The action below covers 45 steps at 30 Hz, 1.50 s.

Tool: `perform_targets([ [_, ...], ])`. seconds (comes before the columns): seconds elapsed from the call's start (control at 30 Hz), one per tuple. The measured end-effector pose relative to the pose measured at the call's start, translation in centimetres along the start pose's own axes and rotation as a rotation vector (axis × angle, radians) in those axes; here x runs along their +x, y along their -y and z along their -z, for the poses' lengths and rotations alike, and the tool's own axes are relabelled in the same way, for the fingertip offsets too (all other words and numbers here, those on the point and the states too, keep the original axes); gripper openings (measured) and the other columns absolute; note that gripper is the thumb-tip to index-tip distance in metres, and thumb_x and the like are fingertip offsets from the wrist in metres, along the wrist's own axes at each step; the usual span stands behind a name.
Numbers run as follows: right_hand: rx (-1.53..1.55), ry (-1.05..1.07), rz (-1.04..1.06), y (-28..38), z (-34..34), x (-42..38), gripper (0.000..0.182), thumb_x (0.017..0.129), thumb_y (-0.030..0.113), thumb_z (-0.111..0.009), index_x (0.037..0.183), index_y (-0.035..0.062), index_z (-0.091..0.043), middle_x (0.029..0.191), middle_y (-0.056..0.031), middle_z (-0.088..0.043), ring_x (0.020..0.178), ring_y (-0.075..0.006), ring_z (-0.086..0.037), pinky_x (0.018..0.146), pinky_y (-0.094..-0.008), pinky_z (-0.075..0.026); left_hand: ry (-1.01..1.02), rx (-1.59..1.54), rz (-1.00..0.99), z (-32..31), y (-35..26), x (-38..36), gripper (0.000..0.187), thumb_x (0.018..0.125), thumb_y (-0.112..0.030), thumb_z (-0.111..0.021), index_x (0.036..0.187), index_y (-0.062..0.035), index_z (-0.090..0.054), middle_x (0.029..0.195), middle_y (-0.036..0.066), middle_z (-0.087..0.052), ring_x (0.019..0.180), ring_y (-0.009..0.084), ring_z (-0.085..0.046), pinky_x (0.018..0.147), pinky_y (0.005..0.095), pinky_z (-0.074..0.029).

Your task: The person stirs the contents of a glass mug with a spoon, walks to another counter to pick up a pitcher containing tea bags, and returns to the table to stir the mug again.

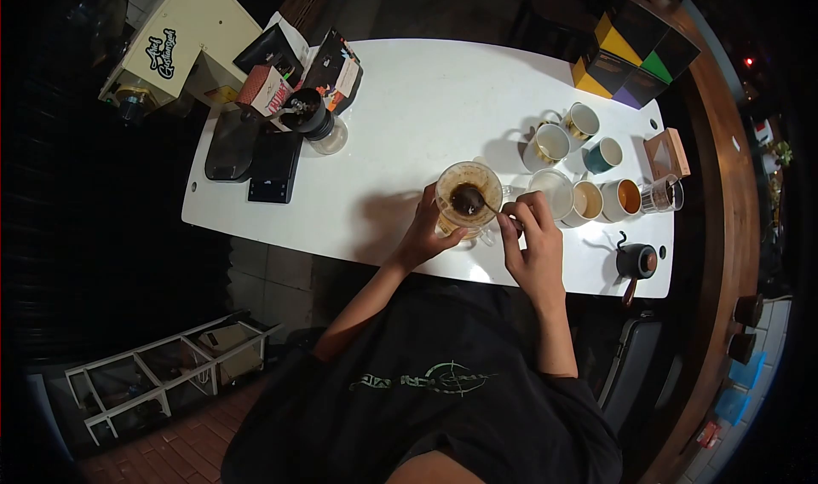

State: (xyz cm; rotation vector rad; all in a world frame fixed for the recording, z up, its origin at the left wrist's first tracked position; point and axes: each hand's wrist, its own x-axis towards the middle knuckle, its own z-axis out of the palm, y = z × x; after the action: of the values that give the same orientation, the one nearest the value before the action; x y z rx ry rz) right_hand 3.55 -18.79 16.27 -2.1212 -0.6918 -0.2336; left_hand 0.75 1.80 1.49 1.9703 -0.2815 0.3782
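Observation:
A round coffee dripper (450, 177) with dark wet grounds inside stands over a clear glass vessel (480, 235) near the table's front edge. My left hand (426, 233) is wrapped round the dripper's left side, thumb at its lower rim. In my right hand (534, 244), to the right of the dripper, the fingers pinch the handle of a metal spoon (492, 207). The spoon's bowl dips into the dark grounds. Part of the glass vessel is hidden beneath the dripper and behind my left fingers.
Several cups (588, 200) and glasses stand on the right of the white table (400, 100), with a black gooseneck kettle (635, 261) nearer me. Colourful boxes (635, 49) sit at the back right. On the left are a grinder (183, 45), a black scale (274, 167) and coffee packages (336, 71).

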Motion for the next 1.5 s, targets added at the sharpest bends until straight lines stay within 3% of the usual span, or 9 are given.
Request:
perform_targets([
  [0.23, -0.038, 0.022, 0.001, -0.9, -0.8, 0.3, 0.011, 0.093, 0.014, -0.07, 0.096, 0.005, -0.064, 0.096, -0.009, -0.058, 0.065, -0.0256, -0.062, 0.058, -0.0399, -0.049, 0.03, 0.034, 0.021, -0.3, 1.2, -0.2, 0.082, 0.082, -0.018, -0.08, 0.149, -0.0038, -0.035, 0.142, 0.018, -0.041, 0.137, 0.0347, -0.042, 0.114, 0.0459, -0.037],
  [0.37, 0.098, 0.041, -0.082, -1.4, -0.7, 0.2, 0.014, 0.096, 0.017, -0.068, 0.095, 0.0039, -0.064, 0.093, -0.0093, -0.059, 0.059, -0.0272, -0.059, 0.057, -0.0392, -0.048, 0.016, 0.105, 0.058, -0.4, 2.1, -0.8, 0.087, 0.078, -0.03, -0.081, 0.148, -0.0025, -0.037, 0.142, 0.02, -0.041, 0.134, 0.0397, -0.04, 0.113, 0.05, -0.036],
  [0.73, 0.18, 0.199, -0.199, -2.2, 0.6, 1.0, 0.021, 0.101, 0.017, -0.061, 0.087, 0.0002, -0.06, 0.061, -0.0155, -0.055, 0.053, -0.0319, -0.055, 0.054, -0.041, -0.043, 0.028, 0.216, 0.117, 0.0, 0.5, -0.3, 0.086, 0.078, -0.042, -0.081, 0.144, -0.0023, -0.043, 0.137, 0.02, -0.046, 0.131, 0.0389, -0.046, 0.11, 0.0491, -0.041],
  [0.8, 0.255, 0.146, -0.238, -2.3, 0.0, 0.9, 0.031, 0.105, 0.019, -0.056, 0.084, -0.0038, -0.054, 0.057, -0.0143, -0.045, 0.05, -0.0213, -0.041, 0.051, -0.0371, -0.033, 0.026, 0.191, 0.125, 0.1, 0.4, -0.4, 0.085, 0.078, -0.041, -0.082, 0.143, -0.0024, -0.043, 0.138, 0.02, -0.045, 0.131, 0.0387, -0.047, 0.11, 0.0487, -0.041],
  [0.9, 0.283, 0.071, -0.329, -2.1, -0.6, 0.8, 0.029, 0.105, 0.018, -0.055, 0.085, -0.0028, -0.057, 0.055, -0.016, -0.046, 0.047, -0.0249, -0.043, 0.05, -0.0393, -0.034, 0.073, 0.075, 0.155, 0.6, 0.2, 0.1, 0.084, 0.077, -0.037, -0.084, 0.143, -0.0031, -0.045, 0.138, 0.019, -0.044, 0.131, 0.0381, -0.047, 0.109, 0.0481, -0.042],
  [1.07, 0.272, -0.065, -0.377, -1.1, -1.6, -0.2, 0.03, 0.104, 0.016, -0.056, 0.082, -0.0029, -0.055, 0.054, -0.0102, -0.04, 0.048, -0.0142, -0.034, 0.048, -0.0351, -0.029, 0.161, 0.007, 0.193, 1.3, 0.5, 0.7, 0.083, 0.073, -0.03, -0.087, 0.141, -0.0049, -0.047, 0.139, 0.016, -0.041, 0.13, 0.0365, -0.048, 0.109, 0.0472, -0.044],
  [1.2, 0.243, -0.064, -0.396, -0.4, -1.5, -0.5, 0.029, 0.103, 0.016, -0.057, 0.081, -0.0028, -0.055, 0.054, -0.0099, -0.041, 0.048, -0.0141, -0.036, 0.048, -0.0347, -0.029, 0.151, -0.026, 0.148, 1.3, 0.6, 1.1, 0.079, 0.072, -0.026, -0.088, 0.139, -0.0053, -0.051, 0.139, 0.015, -0.041, 0.131, 0.0356, -0.048, 0.108, 0.0472, -0.045],
  [1.4, 0.106, 0.022, -0.304, -1.8, -0.5, 0.7, 0.027, 0.101, 0.019, -0.062, 0.083, -0.0009, -0.058, 0.058, -0.015, -0.052, 0.049, -0.0312, -0.049, 0.051, -0.0405, -0.037, 0.075, 0.002, 0.139, 1.0, -0.6, 1.0, 0.076, 0.074, -0.025, -0.086, 0.138, -0.0043, -0.051, 0.14, 0.016, -0.04, 0.131, 0.0364, -0.049, 0.109, 0.0466, -0.045],
  [1.5, 0.148, 0.082, -0.259, -1.6, 0.1, 1.1, 0.026, 0.101, 0.022, -0.062, 0.086, 0.0005, -0.06, 0.066, -0.0163, -0.058, 0.056, -0.0324, -0.057, 0.055, -0.041, -0.043, 0.072, 0.057, 0.151, 0.2, -0.2, 0.1, 0.08, 0.076, -0.026, -0.082, 0.142, -0.0019, -0.044, 0.14, 0.017, -0.042, 0.13, 0.0363, -0.05, 0.11, 0.0457, -0.044],
])
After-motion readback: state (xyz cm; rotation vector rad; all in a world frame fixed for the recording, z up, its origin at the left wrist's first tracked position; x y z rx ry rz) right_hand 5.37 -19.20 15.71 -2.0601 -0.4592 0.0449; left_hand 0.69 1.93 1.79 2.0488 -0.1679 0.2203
